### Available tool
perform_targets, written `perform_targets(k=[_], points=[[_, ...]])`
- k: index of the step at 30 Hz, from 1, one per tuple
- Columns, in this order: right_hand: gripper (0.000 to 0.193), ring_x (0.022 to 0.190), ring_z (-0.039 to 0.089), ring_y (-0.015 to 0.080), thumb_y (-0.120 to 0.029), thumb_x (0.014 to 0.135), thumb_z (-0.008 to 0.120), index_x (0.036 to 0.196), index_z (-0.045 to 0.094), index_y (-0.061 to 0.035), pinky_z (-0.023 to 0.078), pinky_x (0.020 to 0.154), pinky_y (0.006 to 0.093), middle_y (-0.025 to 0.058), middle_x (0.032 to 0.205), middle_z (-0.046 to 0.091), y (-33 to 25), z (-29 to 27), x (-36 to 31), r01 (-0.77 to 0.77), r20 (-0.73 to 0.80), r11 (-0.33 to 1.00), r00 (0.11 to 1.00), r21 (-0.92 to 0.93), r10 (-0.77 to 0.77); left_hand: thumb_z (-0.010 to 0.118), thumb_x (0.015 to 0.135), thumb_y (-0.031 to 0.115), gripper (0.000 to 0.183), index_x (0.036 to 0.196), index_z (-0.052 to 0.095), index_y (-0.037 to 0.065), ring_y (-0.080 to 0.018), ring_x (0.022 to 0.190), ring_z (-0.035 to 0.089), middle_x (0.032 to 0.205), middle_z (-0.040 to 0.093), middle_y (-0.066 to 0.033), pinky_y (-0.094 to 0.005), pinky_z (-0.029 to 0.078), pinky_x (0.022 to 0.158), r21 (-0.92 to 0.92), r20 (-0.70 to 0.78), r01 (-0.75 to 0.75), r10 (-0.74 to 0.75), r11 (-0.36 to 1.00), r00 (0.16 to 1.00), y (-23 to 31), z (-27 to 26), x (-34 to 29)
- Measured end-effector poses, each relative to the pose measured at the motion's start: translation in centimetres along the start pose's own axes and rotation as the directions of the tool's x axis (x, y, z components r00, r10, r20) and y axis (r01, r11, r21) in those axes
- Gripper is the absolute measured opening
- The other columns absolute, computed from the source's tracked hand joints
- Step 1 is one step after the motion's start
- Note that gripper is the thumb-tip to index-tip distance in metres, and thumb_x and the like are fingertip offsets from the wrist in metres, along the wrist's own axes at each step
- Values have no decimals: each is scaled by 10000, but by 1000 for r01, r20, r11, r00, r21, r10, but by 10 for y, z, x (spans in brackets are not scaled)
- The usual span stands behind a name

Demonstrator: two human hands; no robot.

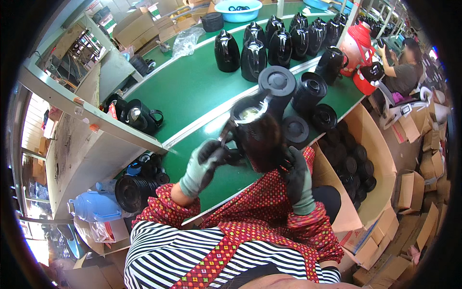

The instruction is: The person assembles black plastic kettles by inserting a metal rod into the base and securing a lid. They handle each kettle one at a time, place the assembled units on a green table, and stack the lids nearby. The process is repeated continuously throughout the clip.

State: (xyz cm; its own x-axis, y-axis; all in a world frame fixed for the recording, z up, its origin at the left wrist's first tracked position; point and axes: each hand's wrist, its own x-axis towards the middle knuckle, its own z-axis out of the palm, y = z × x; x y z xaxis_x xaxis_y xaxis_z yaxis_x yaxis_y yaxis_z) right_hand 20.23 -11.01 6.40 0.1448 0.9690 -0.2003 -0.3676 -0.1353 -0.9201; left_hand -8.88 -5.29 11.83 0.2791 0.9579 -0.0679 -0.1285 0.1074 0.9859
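A glossy black thermos jug (260, 142) is tilted in front of me above the near edge of the green bench, its open top facing away and a shiny liner showing inside. My right hand (297, 176), in a grey-green glove with dark palm, is closed around its base end. My left hand (208, 161), gloved alike, is closed by the jug's handle on the left side; blur partly hides its fingertips. Just beyond the jug stands a stack of round black lids (277, 81), with another stack (310, 89) to its right. Loose black discs (295, 129) lie beside them.
Several black jugs (252, 60) stand on the green conveyor (192, 101). To my right is a cardboard box (380, 159) of black round parts. A metal frame post (115, 130) crosses at left, near a blue jug (98, 206). Another person (409, 67) sits at far right.
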Motion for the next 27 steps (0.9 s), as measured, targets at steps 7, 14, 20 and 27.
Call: perform_targets(k=[7, 14, 20, 27], points=[[503, 1247, 634, 406, -97, 928, 734, 1390, 612, 59, 492, 1087, 459, 246, 1333, 670, 40, 8, -11, 549, 293, 502, 815, -668, -500, 731, 1011, 330, 393, 1185, 678, -19, -150, 932, 686, 1051, 740, -95, -323, 559, 863, 392, -336, -106, 250, 914, 908, -47, -75, 159], [492, 1221, 644, 400, -99, 922, 720, 1386, 628, 39, 497, 1068, 458, 212, 1342, 685, 36, 4, -7, 522, 308, 470, 833, -712, -459, 824, 933, 398, 451, 1160, 727, 21, -150, 850, 669, 978, 758, -89, -325, 538, 783, 446, -495, 17, 231, 895, 838, -82, -87, 283], [463, 1207, 650, 408, -103, 925, 700, 1367, 650, 26, 503, 1052, 469, 218, 1306, 691, 40, 1, -8, 464, 271, 533, 875, -707, -402, 846, 892, 470, 675, 1309, 609, -5, -277, 917, 742, 1313, 663, -195, -371, 588, 840, 628, -496, -41, 440, 777, 749, -95, -95, 267], [441, 1181, 666, 397, -118, 943, 703, 1359, 666, 25, 516, 1035, 459, 220, 1294, 694, 41, 2, -8, 503, 321, 495, 854, -709, -409, 866, 826, 399, 1168, 1680, 135, 82, -505, 1428, 497, 1704, 116, -351, -477, 468, 1180, 741, -666, 428, 649, 518, 367, -62, -214, 176]])
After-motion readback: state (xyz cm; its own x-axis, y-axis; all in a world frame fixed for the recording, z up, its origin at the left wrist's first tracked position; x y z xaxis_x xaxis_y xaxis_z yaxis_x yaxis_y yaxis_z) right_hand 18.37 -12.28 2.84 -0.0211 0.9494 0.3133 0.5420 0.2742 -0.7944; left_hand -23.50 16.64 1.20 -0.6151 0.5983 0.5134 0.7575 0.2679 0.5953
